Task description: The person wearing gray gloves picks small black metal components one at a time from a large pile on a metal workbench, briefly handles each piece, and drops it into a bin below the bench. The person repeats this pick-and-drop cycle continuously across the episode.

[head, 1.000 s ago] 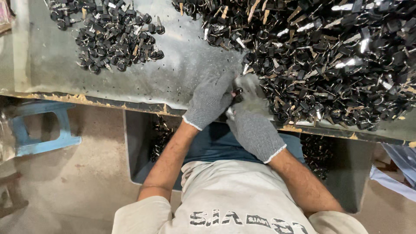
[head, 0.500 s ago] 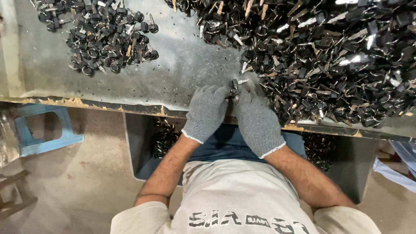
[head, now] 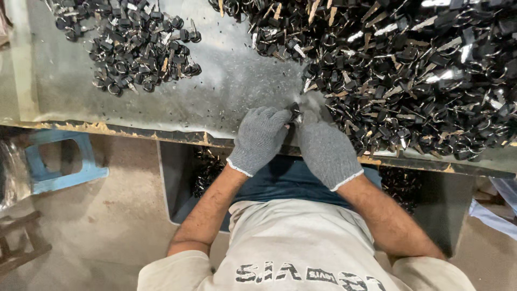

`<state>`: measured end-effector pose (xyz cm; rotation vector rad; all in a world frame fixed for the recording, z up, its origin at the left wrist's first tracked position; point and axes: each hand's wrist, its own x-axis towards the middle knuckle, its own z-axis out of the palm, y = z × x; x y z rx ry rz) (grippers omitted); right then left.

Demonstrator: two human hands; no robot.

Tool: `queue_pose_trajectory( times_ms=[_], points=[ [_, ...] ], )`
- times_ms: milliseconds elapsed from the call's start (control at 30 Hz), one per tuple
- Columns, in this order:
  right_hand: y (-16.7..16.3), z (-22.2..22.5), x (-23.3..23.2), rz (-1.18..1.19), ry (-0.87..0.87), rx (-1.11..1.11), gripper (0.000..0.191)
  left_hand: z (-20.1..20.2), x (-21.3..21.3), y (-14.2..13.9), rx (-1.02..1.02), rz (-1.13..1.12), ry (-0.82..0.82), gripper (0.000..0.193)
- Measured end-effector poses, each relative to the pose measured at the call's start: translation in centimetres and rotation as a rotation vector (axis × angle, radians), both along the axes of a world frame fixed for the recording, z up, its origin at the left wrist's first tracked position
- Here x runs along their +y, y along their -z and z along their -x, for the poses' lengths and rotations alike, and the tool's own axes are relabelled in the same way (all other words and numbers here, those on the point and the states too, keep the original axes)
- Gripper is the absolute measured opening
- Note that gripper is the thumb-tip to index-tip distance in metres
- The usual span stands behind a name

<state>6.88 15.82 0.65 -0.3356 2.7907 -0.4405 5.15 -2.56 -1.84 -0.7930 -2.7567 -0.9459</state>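
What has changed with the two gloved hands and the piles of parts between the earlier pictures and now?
Both hands, left and right, stay together at the big pile's edge, still working one small part. The small pile and table are unchanged.

The small part pinched between the gloved hands [head: 295, 141] is mostly covered by their fingertips [head: 280, 116] and too small to identify, the big pile [head: 409, 70] runs off the top and right edges, and the table [head: 226, 89] hides most of the bin [head: 180, 178] below.
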Motion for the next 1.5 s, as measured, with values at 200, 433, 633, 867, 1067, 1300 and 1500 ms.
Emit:
queue_pose_trajectory(
  times_ms=[200, 433, 633, 867, 1067, 1300, 1500],
  points=[
    [-0.5, -0.2, 1.5, 0.169, -0.063, 0.246, 0.057, 1.6, -0.6, -1.0, 0.271, -0.039, -0.54, 0.031],
    [-1.4, -0.6, 0.7, 0.221, -0.078, 0.351, 0.067, 6.4, 4.6, -2.3, 0.028, 0.012, -0.309, 0.038],
    [-2.3, -0.9, 2.1, 0.052, -0.017, -0.184, 0.071, 4.2, 2.3, -2.0, -0.238, -0.191, -0.206, 0.047],
    [-1.1, -0.1, 1.4, 0.158, 0.148, -0.029, 0.046, 0.7, 0.2, -1.2, -0.317, -0.131, -0.29, 0.051],
    [-0.8, -0.7, 0.7, 0.226, -0.056, 0.237, 0.065, -0.1, -0.1, -0.7, 0.023, -0.026, -0.122, 0.039],
    [-0.8, 0.0, -0.3, -0.035, 0.015, -0.05, 0.045, -0.3, 0.7, -0.7, -0.034, 0.044, -0.124, 0.021],
    [-0.4, -0.5, 0.4, 0.152, -0.048, 0.214, 0.059, -0.2, -0.1, -0.8, -0.032, 0.012, -0.126, 0.022]
  ],
)
